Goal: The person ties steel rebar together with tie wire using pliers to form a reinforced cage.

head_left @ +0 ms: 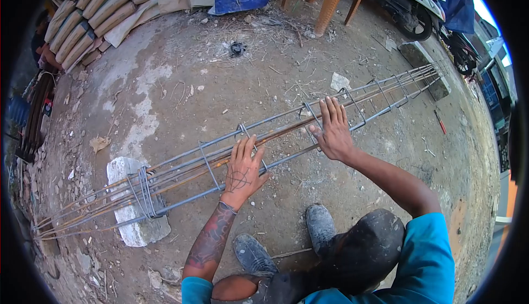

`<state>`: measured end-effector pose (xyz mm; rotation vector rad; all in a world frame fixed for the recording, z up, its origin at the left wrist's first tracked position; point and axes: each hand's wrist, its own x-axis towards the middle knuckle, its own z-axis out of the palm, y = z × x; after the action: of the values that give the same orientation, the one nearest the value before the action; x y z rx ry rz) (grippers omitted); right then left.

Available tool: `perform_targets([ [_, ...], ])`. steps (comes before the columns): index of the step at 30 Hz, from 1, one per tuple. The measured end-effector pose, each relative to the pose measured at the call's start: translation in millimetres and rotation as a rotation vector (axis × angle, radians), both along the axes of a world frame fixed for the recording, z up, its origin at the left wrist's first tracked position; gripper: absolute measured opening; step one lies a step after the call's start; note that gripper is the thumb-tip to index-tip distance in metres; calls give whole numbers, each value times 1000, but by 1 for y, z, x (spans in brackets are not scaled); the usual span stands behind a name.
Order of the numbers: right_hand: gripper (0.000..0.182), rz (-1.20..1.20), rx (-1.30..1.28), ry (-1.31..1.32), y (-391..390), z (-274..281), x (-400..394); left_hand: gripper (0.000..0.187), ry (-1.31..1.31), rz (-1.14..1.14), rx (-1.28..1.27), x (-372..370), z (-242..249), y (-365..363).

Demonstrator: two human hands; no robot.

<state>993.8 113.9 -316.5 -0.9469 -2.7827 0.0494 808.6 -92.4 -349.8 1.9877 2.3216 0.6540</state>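
Note:
A long rebar cage (pixel 193 198) of steel bars and square stirrups stretches diagonally before me. My left hand (pixel 241 173) lies on the bars, fingers extended beside a stirrup (pixel 208 163) and thumb apart. Farther right, my right hand (pixel 334 130) rests over the cage at another stirrup, its fingers stretched out; the contact under the palm is hidden. Several stirrups are bunched together (pixel 146 191) around the bars at the left end. That end is propped on a whitish block (pixel 140 234), the far right end on a grey block (pixel 441 89).
A red-handled tool (pixel 441 122) lies on the dirt right of the cage. Stacked sacks (pixel 104 6) stand at the upper left. A brown plastic chair (pixel 330 3) and a motorbike (pixel 405 1) are at the back. A person (pixel 47 56) is at the left edge.

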Motion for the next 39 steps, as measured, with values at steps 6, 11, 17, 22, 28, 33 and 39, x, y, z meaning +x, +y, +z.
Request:
perform_targets([
  [6,78,41,-33,-70,10,-41,12,68,23,-1,-51,1,-4,-2],
  [11,79,70,1,-52,9,-41,14,68,6,-8,-55,0,0,0],
  [17,85,39,-61,59,-29,-13,20,69,-74,-4,-3,-1,3,-3],
  [22,107,44,-320,-313,-91,14,-8,73,-94,-32,24,-3,2,0],
  [28,120,-134,-439,-467,-78,6,-32,73,-151,-58,21,-14,8,-8],
  [33,123,-140,-360,-503,-80,1,-37,72,-182,-58,38,-18,2,-8],
  [39,122,-150,-347,-504,-81,-4,-41,70,-179,-66,97,-17,0,-8],
])
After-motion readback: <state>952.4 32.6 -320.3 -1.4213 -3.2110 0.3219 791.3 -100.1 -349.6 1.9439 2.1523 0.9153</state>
